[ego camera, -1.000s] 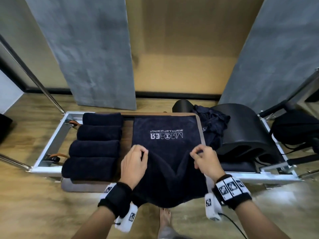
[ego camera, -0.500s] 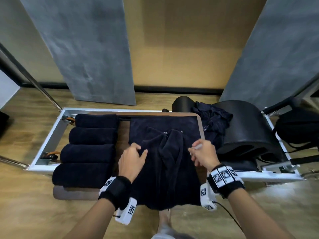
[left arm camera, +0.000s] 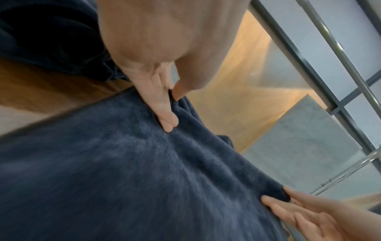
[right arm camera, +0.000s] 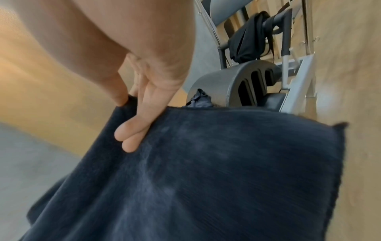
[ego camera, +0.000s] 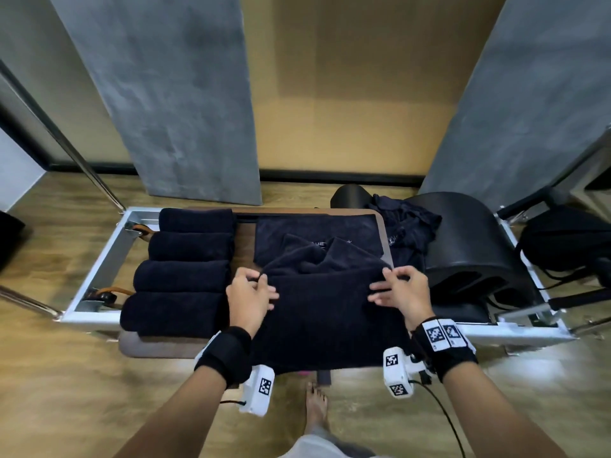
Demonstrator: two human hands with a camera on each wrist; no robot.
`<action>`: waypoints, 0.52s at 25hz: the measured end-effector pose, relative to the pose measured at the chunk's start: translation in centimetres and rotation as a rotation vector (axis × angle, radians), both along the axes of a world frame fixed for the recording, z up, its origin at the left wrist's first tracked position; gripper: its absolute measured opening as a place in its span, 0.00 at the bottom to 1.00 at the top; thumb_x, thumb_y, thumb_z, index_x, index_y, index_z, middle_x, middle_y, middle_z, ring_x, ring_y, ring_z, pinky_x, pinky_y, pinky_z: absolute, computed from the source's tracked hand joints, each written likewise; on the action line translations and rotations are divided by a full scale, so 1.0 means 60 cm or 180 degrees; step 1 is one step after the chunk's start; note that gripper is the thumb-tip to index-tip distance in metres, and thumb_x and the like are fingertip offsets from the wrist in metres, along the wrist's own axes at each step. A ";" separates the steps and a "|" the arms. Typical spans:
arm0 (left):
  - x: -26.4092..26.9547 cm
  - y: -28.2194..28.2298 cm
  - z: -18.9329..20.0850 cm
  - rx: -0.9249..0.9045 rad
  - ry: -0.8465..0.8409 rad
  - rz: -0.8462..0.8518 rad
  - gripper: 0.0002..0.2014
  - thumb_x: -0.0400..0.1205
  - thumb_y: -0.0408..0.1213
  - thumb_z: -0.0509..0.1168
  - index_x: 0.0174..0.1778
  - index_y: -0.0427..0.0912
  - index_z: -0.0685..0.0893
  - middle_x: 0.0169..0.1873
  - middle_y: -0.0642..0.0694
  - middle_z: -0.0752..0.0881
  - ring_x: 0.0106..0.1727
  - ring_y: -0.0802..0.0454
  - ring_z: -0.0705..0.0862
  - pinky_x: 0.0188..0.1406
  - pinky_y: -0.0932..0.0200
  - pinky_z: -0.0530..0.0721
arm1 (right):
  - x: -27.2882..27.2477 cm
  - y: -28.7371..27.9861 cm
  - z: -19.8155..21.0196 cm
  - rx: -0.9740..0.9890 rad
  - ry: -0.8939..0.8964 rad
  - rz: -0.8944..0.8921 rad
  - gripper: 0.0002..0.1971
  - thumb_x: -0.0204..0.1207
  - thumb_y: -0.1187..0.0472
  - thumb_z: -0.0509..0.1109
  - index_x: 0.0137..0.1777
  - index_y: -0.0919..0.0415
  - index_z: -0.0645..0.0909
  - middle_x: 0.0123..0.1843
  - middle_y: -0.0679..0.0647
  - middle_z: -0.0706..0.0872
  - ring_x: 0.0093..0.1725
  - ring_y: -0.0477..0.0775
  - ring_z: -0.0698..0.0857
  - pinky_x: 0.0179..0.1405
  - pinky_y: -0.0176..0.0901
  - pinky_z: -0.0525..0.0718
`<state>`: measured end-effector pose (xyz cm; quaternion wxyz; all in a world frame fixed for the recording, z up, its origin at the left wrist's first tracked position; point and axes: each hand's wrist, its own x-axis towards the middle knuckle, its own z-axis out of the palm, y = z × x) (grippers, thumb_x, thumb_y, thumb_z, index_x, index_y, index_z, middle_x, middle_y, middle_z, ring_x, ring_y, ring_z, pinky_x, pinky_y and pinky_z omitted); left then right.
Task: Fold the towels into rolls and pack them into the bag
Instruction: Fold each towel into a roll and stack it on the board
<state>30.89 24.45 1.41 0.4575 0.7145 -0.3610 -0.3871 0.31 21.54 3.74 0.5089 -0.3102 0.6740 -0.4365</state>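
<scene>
Now both hands' grips, left hand [ego camera: 249, 297] and right hand [ego camera: 401, 292], pinch the towel [ego camera: 330, 312], folded nearer than before.

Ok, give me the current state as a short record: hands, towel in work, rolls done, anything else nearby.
left hand: pinches the towel's left fold edge
right hand: pinches the right fold edge
towel: dark, partly folded, near part hangs over the platform edge
rolls: four, side by side left of the towel
loose cloth: crumpled, right of the towel
bag: black, far right; nothing visibly packed yet
</scene>
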 end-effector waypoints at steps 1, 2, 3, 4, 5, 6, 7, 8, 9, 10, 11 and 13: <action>0.001 0.007 0.003 -0.0087 0.0092 -0.0079 0.04 0.91 0.33 0.66 0.59 0.41 0.77 0.44 0.38 0.93 0.47 0.44 0.96 0.41 0.46 0.94 | -0.001 0.008 0.003 -0.0167 -0.0067 -0.0068 0.07 0.89 0.63 0.70 0.59 0.64 0.75 0.45 0.69 0.93 0.33 0.68 0.94 0.25 0.48 0.90; 0.001 0.018 0.006 -0.0160 0.0103 -0.0265 0.08 0.91 0.33 0.67 0.64 0.42 0.77 0.54 0.41 0.92 0.58 0.46 0.93 0.54 0.46 0.93 | 0.000 0.020 0.003 -0.0281 -0.0063 -0.0075 0.08 0.88 0.65 0.71 0.62 0.63 0.75 0.47 0.66 0.93 0.37 0.69 0.94 0.29 0.49 0.92; 0.000 0.034 0.010 -0.0228 -0.0004 -0.0515 0.14 0.90 0.34 0.68 0.70 0.43 0.76 0.63 0.45 0.88 0.67 0.50 0.88 0.65 0.48 0.89 | 0.001 0.034 0.000 -0.0341 0.0014 -0.0037 0.11 0.87 0.67 0.71 0.64 0.62 0.75 0.46 0.65 0.92 0.37 0.68 0.94 0.31 0.50 0.93; 0.001 0.051 0.009 -0.0352 -0.0240 -0.0758 0.16 0.90 0.35 0.69 0.73 0.45 0.76 0.67 0.49 0.84 0.71 0.54 0.83 0.70 0.50 0.84 | 0.003 0.051 -0.006 -0.0372 0.0200 0.0067 0.11 0.85 0.69 0.72 0.63 0.62 0.76 0.42 0.64 0.92 0.35 0.68 0.92 0.31 0.53 0.93; 0.003 0.071 0.007 -0.0523 -0.0615 -0.0959 0.15 0.89 0.34 0.70 0.70 0.47 0.79 0.66 0.53 0.83 0.69 0.56 0.82 0.70 0.51 0.82 | 0.005 0.067 -0.013 -0.0381 0.0575 0.0275 0.08 0.83 0.70 0.74 0.58 0.62 0.80 0.38 0.63 0.91 0.33 0.66 0.90 0.32 0.55 0.92; 0.006 0.092 0.002 -0.0732 -0.1067 -0.1193 0.10 0.87 0.34 0.71 0.63 0.49 0.83 0.59 0.56 0.84 0.63 0.57 0.83 0.67 0.50 0.83 | 0.005 0.084 -0.020 -0.0376 0.1099 0.0559 0.05 0.81 0.68 0.76 0.51 0.59 0.84 0.35 0.60 0.91 0.32 0.64 0.89 0.35 0.57 0.91; 0.006 0.113 -0.003 -0.0823 -0.1513 -0.1460 0.08 0.85 0.34 0.71 0.54 0.52 0.85 0.50 0.59 0.84 0.56 0.57 0.83 0.62 0.46 0.84 | 0.003 0.100 -0.027 -0.0366 0.1688 0.0875 0.06 0.79 0.65 0.79 0.44 0.54 0.86 0.33 0.55 0.90 0.33 0.60 0.89 0.39 0.56 0.90; 0.007 0.130 -0.008 -0.0790 -0.1829 -0.1704 0.07 0.83 0.36 0.71 0.49 0.55 0.85 0.44 0.59 0.83 0.51 0.58 0.83 0.59 0.43 0.84 | 0.002 0.113 -0.033 -0.0372 0.2143 0.1154 0.08 0.77 0.63 0.81 0.39 0.50 0.87 0.34 0.51 0.90 0.36 0.55 0.88 0.43 0.53 0.89; 0.005 0.148 -0.006 -0.0621 -0.2027 -0.1893 0.04 0.83 0.40 0.71 0.48 0.56 0.86 0.43 0.60 0.83 0.51 0.59 0.82 0.59 0.41 0.83 | 0.003 0.127 -0.036 -0.0431 0.2389 0.1346 0.09 0.75 0.62 0.82 0.38 0.49 0.88 0.36 0.48 0.89 0.39 0.51 0.88 0.46 0.51 0.88; 0.004 0.163 -0.008 -0.0491 -0.2197 -0.2040 0.04 0.83 0.47 0.70 0.53 0.58 0.87 0.47 0.63 0.83 0.55 0.61 0.82 0.62 0.42 0.82 | 0.004 0.139 -0.038 -0.0571 0.2450 0.1468 0.07 0.75 0.62 0.82 0.40 0.50 0.89 0.40 0.47 0.88 0.42 0.50 0.87 0.50 0.51 0.87; 0.004 0.174 -0.010 -0.0375 -0.2388 -0.2142 0.13 0.83 0.56 0.69 0.62 0.59 0.85 0.55 0.65 0.82 0.63 0.62 0.80 0.67 0.44 0.79 | 0.004 0.150 -0.042 -0.0722 0.2447 0.1569 0.05 0.75 0.62 0.83 0.44 0.52 0.90 0.45 0.47 0.87 0.46 0.50 0.86 0.55 0.51 0.86; 0.008 0.188 -0.019 -0.0087 -0.2682 -0.2419 0.37 0.77 0.73 0.66 0.80 0.59 0.73 0.77 0.65 0.73 0.83 0.61 0.68 0.82 0.45 0.68 | 0.004 0.169 -0.050 -0.0900 0.2486 0.1766 0.09 0.75 0.58 0.84 0.52 0.55 0.90 0.53 0.46 0.83 0.56 0.50 0.83 0.64 0.47 0.82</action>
